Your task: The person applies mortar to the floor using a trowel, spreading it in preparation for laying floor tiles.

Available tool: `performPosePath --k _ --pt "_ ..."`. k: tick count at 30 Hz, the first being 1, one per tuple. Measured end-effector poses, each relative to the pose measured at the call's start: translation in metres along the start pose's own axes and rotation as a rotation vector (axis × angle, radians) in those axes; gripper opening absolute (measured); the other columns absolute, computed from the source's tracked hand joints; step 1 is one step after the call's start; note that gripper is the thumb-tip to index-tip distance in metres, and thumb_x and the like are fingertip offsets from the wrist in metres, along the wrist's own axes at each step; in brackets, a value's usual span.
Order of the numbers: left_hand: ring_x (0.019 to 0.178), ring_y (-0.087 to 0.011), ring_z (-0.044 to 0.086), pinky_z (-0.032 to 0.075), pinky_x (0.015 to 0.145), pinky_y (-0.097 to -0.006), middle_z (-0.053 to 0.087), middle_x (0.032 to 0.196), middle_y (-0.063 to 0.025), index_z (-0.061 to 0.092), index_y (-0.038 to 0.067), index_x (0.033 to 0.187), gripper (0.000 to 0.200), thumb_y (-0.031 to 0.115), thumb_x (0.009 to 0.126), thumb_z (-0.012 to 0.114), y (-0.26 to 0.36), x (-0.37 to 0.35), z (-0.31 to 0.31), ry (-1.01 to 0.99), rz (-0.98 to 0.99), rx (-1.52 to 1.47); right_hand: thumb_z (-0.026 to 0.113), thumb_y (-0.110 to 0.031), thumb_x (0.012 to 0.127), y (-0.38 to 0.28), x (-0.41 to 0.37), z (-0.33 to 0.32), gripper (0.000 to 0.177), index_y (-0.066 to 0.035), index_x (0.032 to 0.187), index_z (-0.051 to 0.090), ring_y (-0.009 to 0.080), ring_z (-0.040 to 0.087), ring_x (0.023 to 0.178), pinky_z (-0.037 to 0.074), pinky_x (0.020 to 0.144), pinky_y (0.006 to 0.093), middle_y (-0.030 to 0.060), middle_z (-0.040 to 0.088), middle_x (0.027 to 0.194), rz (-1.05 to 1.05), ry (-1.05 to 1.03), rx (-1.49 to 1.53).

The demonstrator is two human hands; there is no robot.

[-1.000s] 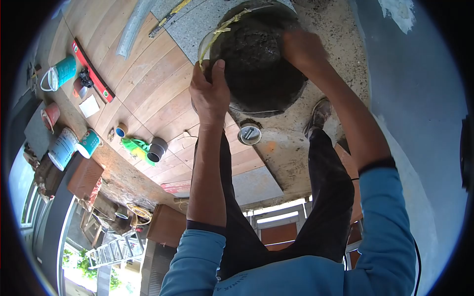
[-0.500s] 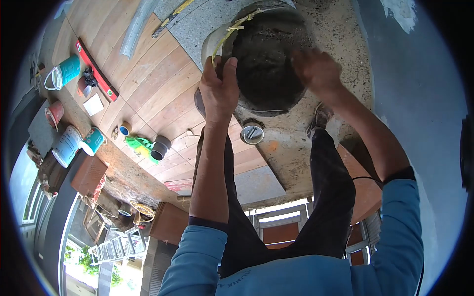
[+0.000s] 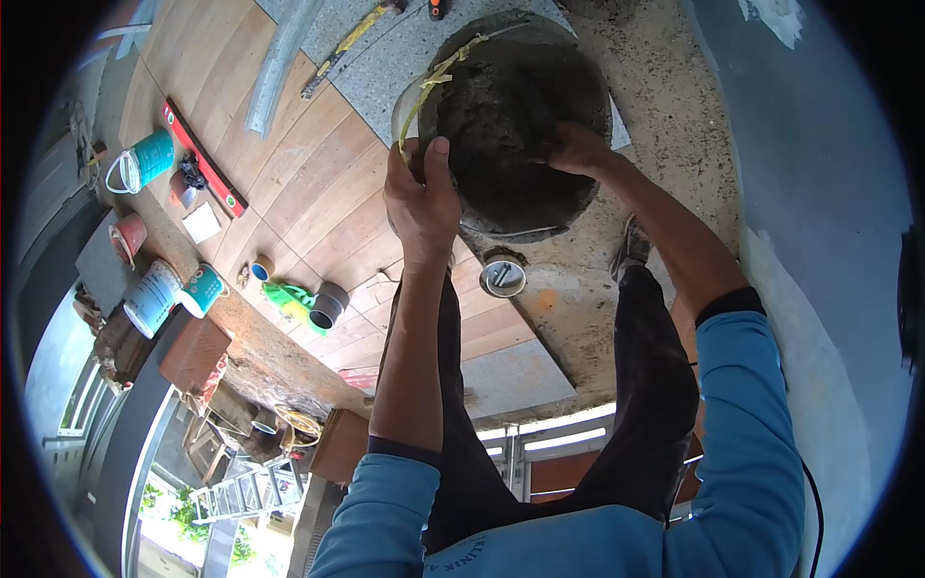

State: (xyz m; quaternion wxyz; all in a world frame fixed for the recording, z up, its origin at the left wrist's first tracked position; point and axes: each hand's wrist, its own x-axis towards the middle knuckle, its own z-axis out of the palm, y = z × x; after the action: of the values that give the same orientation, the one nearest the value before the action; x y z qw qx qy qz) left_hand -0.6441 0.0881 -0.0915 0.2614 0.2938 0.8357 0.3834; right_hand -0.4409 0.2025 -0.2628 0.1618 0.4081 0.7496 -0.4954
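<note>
A wide round bucket (image 3: 588, 197) with dark wet mortar (image 3: 496, 116) inside stands in front of me. My left hand (image 3: 422, 197) is closed on its near-left rim, beside a yellow strip (image 3: 438, 79) that runs along the edge. My right hand (image 3: 575, 151) reaches over the right side of the bucket, its fingertips down at the mortar. Those fingertips are hidden against the dark mix, so what they hold, if anything, cannot be made out.
A small metal-rimmed cup (image 3: 503, 276) sits just below the bucket. Left on the wood-look floor lie a red level (image 3: 204, 157), a teal bucket (image 3: 149, 159) and a grey pipe piece (image 3: 330, 305). A grey wall (image 3: 819, 183) rises at right.
My right hand has moved left and a little down, from a blur over the bucket's right rim to the mortar. My left hand stays at the rim. The view has shifted slightly.
</note>
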Motion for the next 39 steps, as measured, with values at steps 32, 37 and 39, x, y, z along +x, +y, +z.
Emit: performPosePath --k 32,37,39 --pt "0.066 -0.0074 0.035 0.030 0.059 -0.0259 0.041 0.072 0.0037 0.052 0.002 0.083 0.026 0.021 0.099 0.062 0.013 0.005 0.008 0.126 -0.062 -0.143 0.067 -0.031 0.090 0.085 -0.118 -0.188 0.030 -0.003 0.099 0.073 0.0183 0.062 0.058 0.052 0.055 0.0331 0.0120 0.065 0.067 0.494 0.533 0.580" --pt "0.066 -0.0090 0.040 0.034 0.058 -0.0256 0.047 0.072 0.0003 0.056 -0.003 0.092 0.025 0.020 0.099 0.062 0.008 0.006 0.006 0.142 -0.044 -0.074 0.056 -0.029 0.091 0.119 -0.017 -0.208 0.033 -0.002 0.104 0.072 0.0390 0.068 0.101 0.054 0.087 0.0461 0.0244 0.069 0.107 0.610 0.760 -0.173" --pt "0.066 -0.0091 0.041 0.034 0.058 -0.0258 0.048 0.072 0.0001 0.056 -0.003 0.092 0.026 0.021 0.099 0.062 0.007 0.003 0.006 0.145 -0.075 -0.059 0.055 -0.023 0.092 0.127 0.013 -0.221 0.030 -0.003 0.106 0.071 0.0394 0.068 0.104 0.056 0.087 0.0455 0.0245 0.068 0.113 0.650 0.632 -0.325"
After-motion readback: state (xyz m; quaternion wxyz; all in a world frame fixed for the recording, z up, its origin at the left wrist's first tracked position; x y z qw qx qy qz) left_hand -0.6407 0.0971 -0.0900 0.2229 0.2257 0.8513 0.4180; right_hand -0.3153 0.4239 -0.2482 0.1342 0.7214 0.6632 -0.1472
